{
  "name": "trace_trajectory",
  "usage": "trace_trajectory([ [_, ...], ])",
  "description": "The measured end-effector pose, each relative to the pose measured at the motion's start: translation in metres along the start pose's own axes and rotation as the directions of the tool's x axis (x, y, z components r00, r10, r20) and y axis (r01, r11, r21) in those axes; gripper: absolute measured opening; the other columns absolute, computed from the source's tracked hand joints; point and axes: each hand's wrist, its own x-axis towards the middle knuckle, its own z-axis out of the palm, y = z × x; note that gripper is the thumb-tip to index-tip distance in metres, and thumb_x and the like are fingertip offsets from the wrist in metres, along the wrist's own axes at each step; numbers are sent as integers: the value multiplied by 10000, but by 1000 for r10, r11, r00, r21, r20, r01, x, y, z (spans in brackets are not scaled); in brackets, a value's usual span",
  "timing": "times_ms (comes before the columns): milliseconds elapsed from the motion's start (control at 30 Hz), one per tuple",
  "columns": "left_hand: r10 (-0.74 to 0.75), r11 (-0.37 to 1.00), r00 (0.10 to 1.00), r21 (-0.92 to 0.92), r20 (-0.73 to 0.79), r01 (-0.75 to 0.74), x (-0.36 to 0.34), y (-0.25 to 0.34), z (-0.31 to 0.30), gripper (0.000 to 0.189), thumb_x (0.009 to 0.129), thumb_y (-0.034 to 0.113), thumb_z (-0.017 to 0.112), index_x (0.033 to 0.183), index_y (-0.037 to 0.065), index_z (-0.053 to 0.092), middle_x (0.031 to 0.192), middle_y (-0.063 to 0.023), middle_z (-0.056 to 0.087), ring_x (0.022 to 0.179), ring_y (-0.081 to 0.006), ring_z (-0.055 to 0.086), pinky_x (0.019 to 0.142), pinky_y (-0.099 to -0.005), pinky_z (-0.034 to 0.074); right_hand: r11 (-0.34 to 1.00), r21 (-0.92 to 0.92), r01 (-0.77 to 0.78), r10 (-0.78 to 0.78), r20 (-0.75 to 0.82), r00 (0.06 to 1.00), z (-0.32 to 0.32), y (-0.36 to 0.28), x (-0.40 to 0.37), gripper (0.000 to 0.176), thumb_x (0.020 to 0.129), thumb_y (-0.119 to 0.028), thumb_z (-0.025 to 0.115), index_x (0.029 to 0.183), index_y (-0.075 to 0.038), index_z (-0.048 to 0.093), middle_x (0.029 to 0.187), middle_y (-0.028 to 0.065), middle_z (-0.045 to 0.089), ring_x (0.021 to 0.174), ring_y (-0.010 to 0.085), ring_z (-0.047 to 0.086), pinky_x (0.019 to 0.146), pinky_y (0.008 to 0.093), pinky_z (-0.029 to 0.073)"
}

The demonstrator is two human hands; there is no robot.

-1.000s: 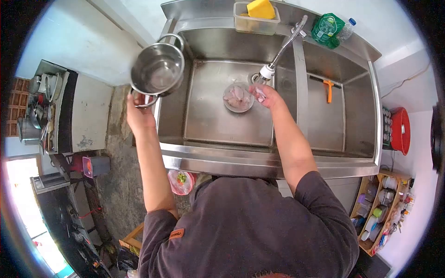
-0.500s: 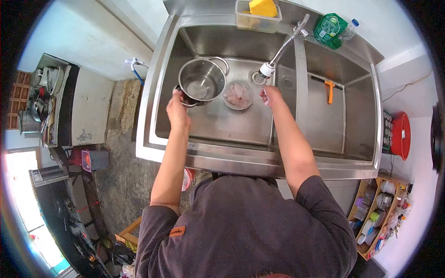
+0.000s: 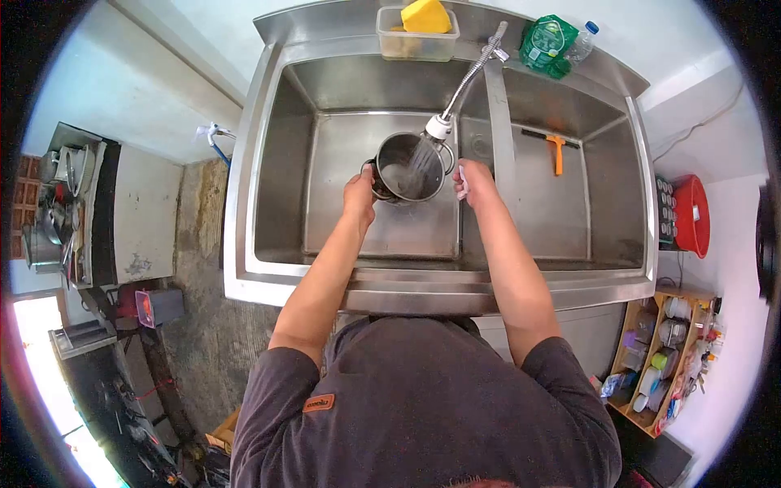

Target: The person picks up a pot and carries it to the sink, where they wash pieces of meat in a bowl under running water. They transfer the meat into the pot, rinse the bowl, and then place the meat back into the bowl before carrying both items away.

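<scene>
Water sprays from the faucet head [image 3: 438, 126] into a steel pot [image 3: 396, 172] in the left basin of the sink. My left hand [image 3: 359, 195] grips the pot by its left side, thumb up at the rim. Just right of the pot, my right hand [image 3: 475, 182] is closed, with something small and pale showing at its fingers; I cannot tell what it is. The pot's far handle points toward the faucet head. The bowl of pale pink pieces seen earlier is hidden, with the pot over that spot.
A clear plastic tub [image 3: 417, 45] with a yellow sponge [image 3: 426, 16] stands on the back ledge. Farther right are a green pouch [image 3: 545, 45] and a plastic bottle [image 3: 582, 43]. An orange squeegee [image 3: 556, 154] lies in the right basin [image 3: 541, 224].
My left hand has brought the pot rightward under the faucet, and water now runs into it. The bowl has gone out of sight. The view has shifted slightly.
</scene>
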Motion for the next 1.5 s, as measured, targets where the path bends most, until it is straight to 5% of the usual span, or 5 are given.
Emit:
trace_trajectory([
  [267, -17, 999, 994, -26, 107, 20, 3, -10, 0, 290, 970, 303, 514, 1010, 23, 579, 955, -46, 503, 885, -189, 515, 801, -386, 507, 969, 228, 98, -117, 71, 991, 51, 9, -6, 149, 887, -141, 521, 1000, -46, 505, 855, 79, 547, 678, 189, 550, 521, 335, 444],
  [433, -25, 999, 990, -30, 137, 29, 5, -6, -4, 293, 974, 300, 506, 1014, 19, 579, 971, -45, 490, 905, -183, 506, 802, -391, 511, 984, -100, 147, -135, 119, 984, 60, 16, 11, 465, 884, -160, 506, 1317, -11, 427, 1228, 126, 524, 1122, 275, 508, 958, 413, 401],
  [967, -33, 989, 994, -139, 103, 47, 22, 0, -11, 313, 998, 300, 446, 768, 88, 462, 1003, -66, 570, 947, -195, 557, 835, -403, 527, 926, -82, 369, -374, -51, 926, 47, -19, 10, 244, 897, -110, 489, 1068, 42, 573, 912, 116, 633, 790, 206, 649, 626, 299, 542],
  [1133, -6, 969, 994, -244, 108, 32, 24, -4, -11, 296, 966, 304, 514, 1021, 34, 622, 866, -9, 563, 814, -141, 548, 718, -336, 501, 928, -178, 326, -353, -142, 925, 32, -16, 26, 238, 915, -135, 484, 1095, -7, 571, 921, 59, 608, 761, 144, 602, 606, 281, 487],
  [1500, 1, 950, 986, -308, 168, 51, 27, -8, -13, 378, 1011, 287, 411, 668, 128, 424, 952, -76, 600, 987, -217, 577, 905, -465, 508, 992, -33, 125, -129, -138, 982, 23, 9, 47, 376, 952, -326, 417, 1175, -39, 517, 1039, 88, 592, 914, 218, 598, 699, 353, 446],
])
